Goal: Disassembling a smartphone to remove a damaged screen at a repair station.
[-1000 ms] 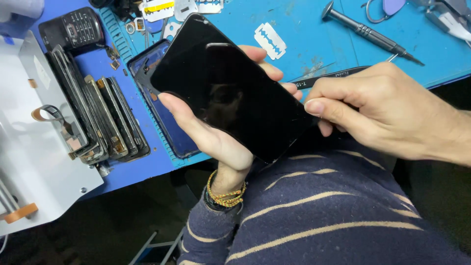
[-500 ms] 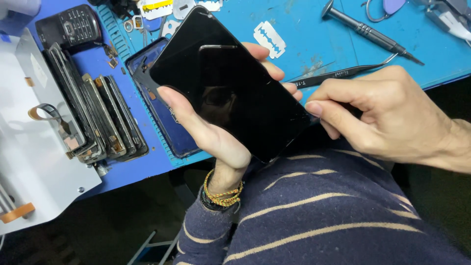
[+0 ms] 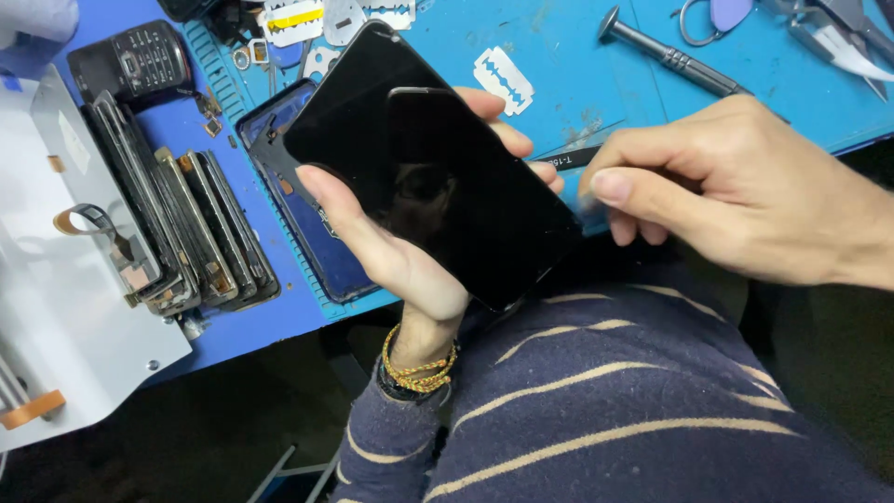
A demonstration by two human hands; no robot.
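Here the left hand [image 3: 396, 247] cradles a black smartphone [image 3: 433, 163] from beneath, its dark glass facing up and tilted above the blue work mat [image 3: 596, 56]. The right hand [image 3: 736, 191] pinches a thin black tool [image 3: 575, 158] at the phone's right edge. A razor blade [image 3: 503, 80] and screwdriver [image 3: 672, 56] lie beyond; stacked phone frames [image 3: 177, 224] rest leftward.

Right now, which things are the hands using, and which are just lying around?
In use: phone, held by the left hand; thin black tool, at the right hand.

Lying about: razor blade, screwdriver, keypad phone, stacked phones.
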